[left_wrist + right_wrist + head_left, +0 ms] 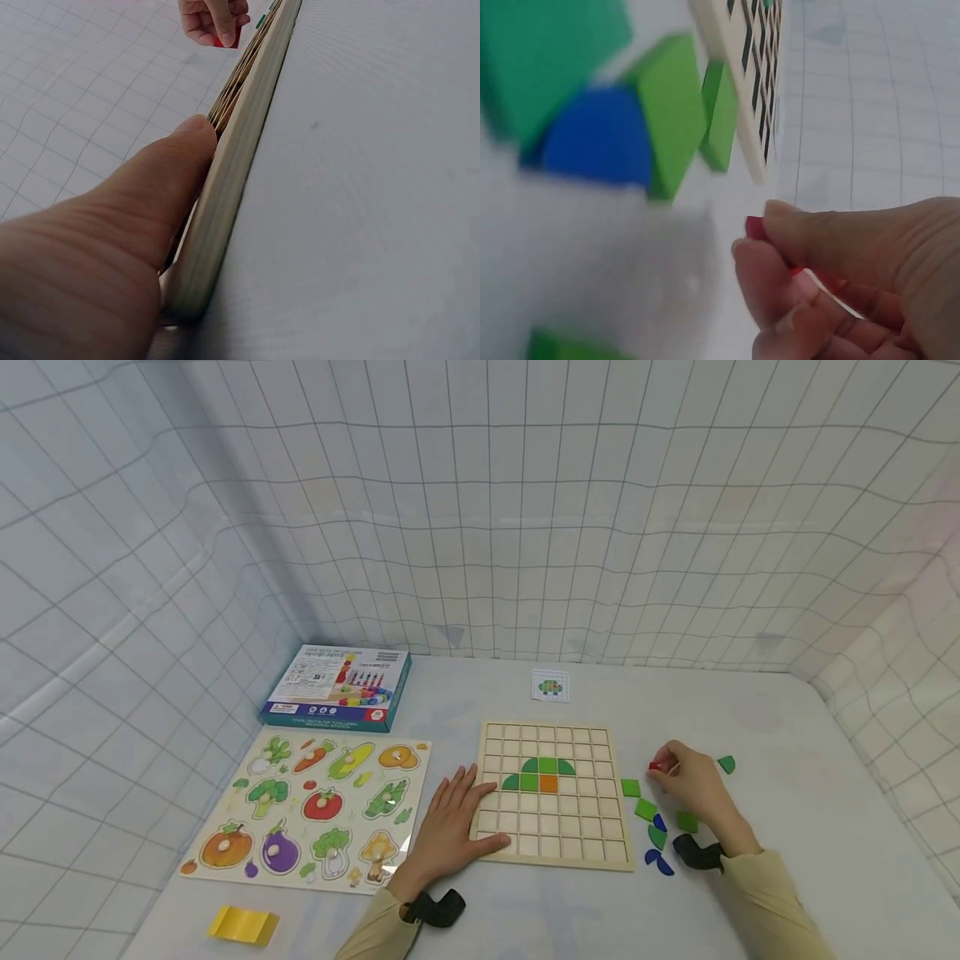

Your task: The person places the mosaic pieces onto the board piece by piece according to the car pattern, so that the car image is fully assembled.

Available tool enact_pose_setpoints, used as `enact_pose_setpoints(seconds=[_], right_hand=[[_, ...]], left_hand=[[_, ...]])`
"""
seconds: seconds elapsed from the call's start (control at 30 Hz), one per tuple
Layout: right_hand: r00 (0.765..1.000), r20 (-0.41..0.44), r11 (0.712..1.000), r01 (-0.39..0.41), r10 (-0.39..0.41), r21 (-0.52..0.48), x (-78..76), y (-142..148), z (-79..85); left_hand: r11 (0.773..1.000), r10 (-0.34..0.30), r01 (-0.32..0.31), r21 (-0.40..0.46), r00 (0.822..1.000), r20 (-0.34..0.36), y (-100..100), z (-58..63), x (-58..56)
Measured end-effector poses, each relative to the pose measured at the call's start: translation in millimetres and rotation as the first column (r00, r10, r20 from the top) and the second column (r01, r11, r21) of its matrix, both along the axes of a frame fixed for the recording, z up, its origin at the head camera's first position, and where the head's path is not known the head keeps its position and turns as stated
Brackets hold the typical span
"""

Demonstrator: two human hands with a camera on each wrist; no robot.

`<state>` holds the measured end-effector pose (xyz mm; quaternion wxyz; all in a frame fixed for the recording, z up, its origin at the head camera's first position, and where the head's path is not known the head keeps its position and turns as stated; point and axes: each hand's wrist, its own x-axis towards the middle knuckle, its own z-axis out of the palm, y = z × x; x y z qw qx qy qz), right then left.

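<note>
My left hand (450,827) rests with spread fingers on the left edge of a wooden grid board (555,862). In the left wrist view its thumb (169,169) lies along the board's rim. Several green pieces (528,782) and an orange square (549,784) sit in the grid's upper middle. Right of the board, my right hand (690,781) pinches a small red piece (756,227) between thumb and fingers, held above the table; its full shape is hidden. Near that hand lie green squares (646,809), blue rounded pieces (664,866) and a green quarter-round piece (726,764).
A pattern card (551,686) lies behind the board. On the left are a vegetable puzzle board (300,793) and a toy box (337,687) behind it. A yellow block (243,926) sits at the front left. Grid-patterned cloth (510,527) hangs around the table.
</note>
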<state>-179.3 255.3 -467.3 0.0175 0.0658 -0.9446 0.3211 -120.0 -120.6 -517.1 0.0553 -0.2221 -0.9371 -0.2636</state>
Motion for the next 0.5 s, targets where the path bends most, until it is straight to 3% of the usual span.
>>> enact_pose_setpoints(seconds=[0.5], right_hand=[[0.970,-0.057,0.961,-0.242,0.236,-0.137,3.7,-59,-4.6]], left_hand=[[1.000,-0.004,0.004,-0.014,1.000,0.009,1,0.9,0.1]])
